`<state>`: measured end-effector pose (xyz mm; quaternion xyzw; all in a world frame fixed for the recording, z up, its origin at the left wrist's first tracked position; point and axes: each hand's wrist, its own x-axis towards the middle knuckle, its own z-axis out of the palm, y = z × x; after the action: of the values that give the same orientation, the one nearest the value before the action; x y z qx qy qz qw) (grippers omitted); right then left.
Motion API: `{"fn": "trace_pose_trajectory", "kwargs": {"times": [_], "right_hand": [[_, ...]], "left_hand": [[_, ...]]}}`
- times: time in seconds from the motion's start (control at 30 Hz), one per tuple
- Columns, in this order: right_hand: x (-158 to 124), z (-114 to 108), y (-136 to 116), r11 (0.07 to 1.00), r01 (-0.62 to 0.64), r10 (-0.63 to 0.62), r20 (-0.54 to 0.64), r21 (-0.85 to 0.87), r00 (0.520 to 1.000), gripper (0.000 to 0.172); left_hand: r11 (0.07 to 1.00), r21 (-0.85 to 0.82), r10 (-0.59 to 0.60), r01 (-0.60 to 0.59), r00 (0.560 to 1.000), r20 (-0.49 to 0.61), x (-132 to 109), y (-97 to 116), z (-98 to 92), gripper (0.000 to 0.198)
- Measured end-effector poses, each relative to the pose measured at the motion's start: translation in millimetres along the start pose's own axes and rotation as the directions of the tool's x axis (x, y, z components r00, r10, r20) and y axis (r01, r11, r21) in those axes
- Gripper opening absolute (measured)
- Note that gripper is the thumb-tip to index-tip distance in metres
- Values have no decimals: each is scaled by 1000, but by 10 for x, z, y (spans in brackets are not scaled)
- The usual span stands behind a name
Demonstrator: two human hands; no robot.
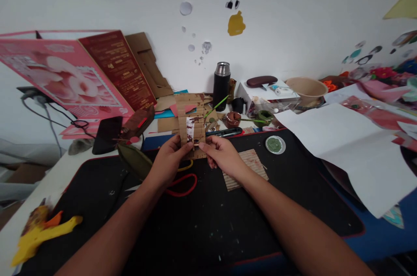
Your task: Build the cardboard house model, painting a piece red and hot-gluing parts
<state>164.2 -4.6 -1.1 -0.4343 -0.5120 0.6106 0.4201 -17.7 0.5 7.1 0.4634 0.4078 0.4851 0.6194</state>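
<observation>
Upright between my two hands stands a piece of corrugated cardboard [191,109], with a white patch and dark brown smears on its face. My left hand [169,156] is closed on its lower left edge, thumb in front. The lower right edge is pinched by my right hand [224,154], thumb also in front. Below my left hand lie scissors with a red handle loop [184,187] and a yellow one, partly hidden. A second ribbed cardboard piece [249,165] lies flat on the black mat [202,228], partly covered by my right wrist.
A small dish of green paint [275,145], a brown paint jar [232,119] and a green one [263,117] stand behind. Further back is a black thermos [221,87]. A phone [107,135] and yellow glue gun [44,232] are left; white paper [352,150] is right.
</observation>
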Motion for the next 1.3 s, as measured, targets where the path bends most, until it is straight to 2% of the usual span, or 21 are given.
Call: {"fn": "trace_pose_trajectory", "kwargs": {"times": [0.3, 0.43, 0.6, 1.1, 1.3], "right_hand": [[2, -17, 4, 1000, -11, 11, -6, 21, 1000, 33], [-1, -10, 15, 1000, -13, 13, 2, 23, 1000, 34], [2, -12, 27, 1000, -4, 4, 7, 12, 1000, 40], [13, -25, 35, 1000, -5, 4, -13, -23, 1000, 42], [13, -22, 49, 1000, 2, -3, -7, -9, 1000, 42]], "left_hand": [[1000, 13, 24, -24, 998, -60, 0, 29, -2, 52], [998, 47, 33, -29, 997, -69, -7, 30, -10, 51], [997, 82, 20, -17, 999, -39, -15, 49, -13, 52], [998, 51, 41, -42, 999, 23, -4, 28, 7, 53], [997, 47, 60, -62, 998, 23, -9, 28, 6, 45]]}}
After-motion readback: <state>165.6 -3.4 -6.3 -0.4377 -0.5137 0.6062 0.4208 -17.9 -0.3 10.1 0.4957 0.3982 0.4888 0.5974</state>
